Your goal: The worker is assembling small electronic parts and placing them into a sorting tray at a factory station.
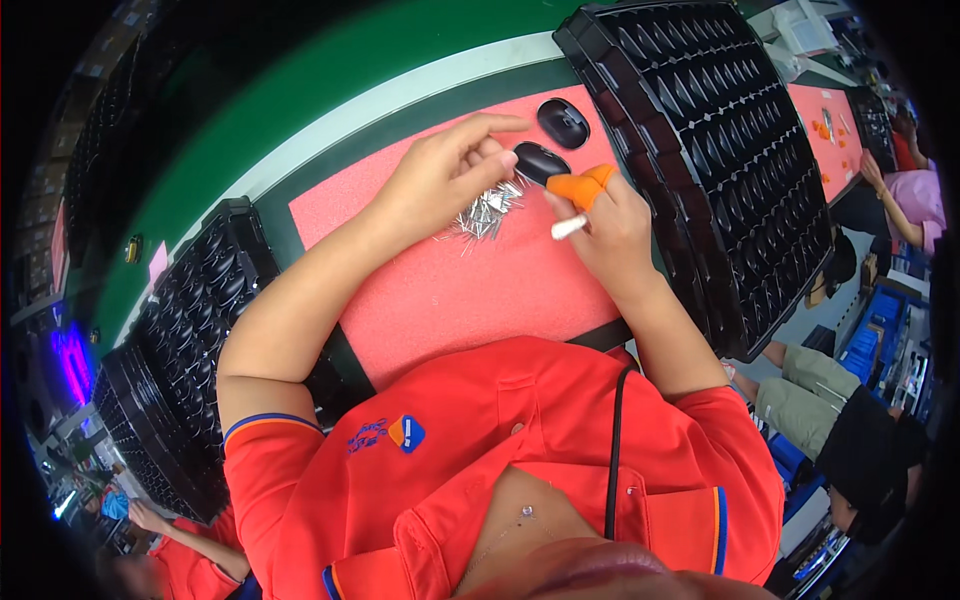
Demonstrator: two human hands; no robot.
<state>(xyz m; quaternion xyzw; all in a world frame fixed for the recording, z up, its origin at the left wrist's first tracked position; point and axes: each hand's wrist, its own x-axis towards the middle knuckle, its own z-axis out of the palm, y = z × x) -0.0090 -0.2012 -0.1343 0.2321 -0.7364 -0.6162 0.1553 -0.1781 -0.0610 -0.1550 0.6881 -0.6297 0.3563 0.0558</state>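
My left hand (450,172) reaches in over the mat, index finger stretched out, the other fingers curled and the thumb at the near left end of a glossy black oval case (541,163). The hand appears to grip that end; the contact is partly hidden. My right hand (612,232), with orange covers (582,187) on its fingertips, is closed round a white stick (569,227) whose rounded end points toward me. Its covered fingertips are close to the case. A second black oval case (563,122) lies just beyond. Below my left hand is a pile of thin metal pins (487,215).
A pink foam mat (450,300) covers the work surface. Tall stacked black moulded trays (700,150) stand at the right, more black trays (190,300) at the left. A green surface (330,70) stretches beyond a pale rail (400,100). Other people are at both sides.
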